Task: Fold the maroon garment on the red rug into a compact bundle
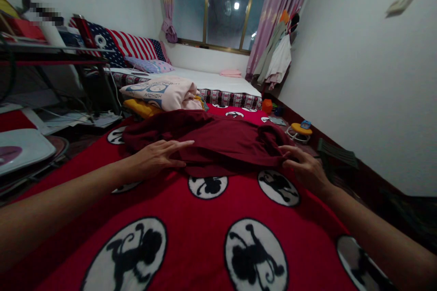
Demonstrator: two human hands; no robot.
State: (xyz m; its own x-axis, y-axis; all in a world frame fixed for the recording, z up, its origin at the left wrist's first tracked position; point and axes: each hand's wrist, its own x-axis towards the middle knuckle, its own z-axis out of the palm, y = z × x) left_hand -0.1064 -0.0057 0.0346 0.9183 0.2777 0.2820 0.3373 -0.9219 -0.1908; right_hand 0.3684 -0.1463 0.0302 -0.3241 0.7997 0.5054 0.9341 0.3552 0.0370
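Note:
A dark red garment lies spread and partly folded across a red blanket printed with black monkeys in white circles. My left hand rests on the garment's near left part, its index finger stretched out and thumb apart. At the right end, my right hand has its bent fingers and thumb at the garment's edge, gripping the cloth there. Just behind the garment sits a folded pale pink cloth with printed lettering, on top of a yellow cloth.
A bed with a white sheet stands beneath the window. To the left is a cluttered desk, with a white chair seat nearer me. Along the right wall are a small yellow stool and a dark green folding stool.

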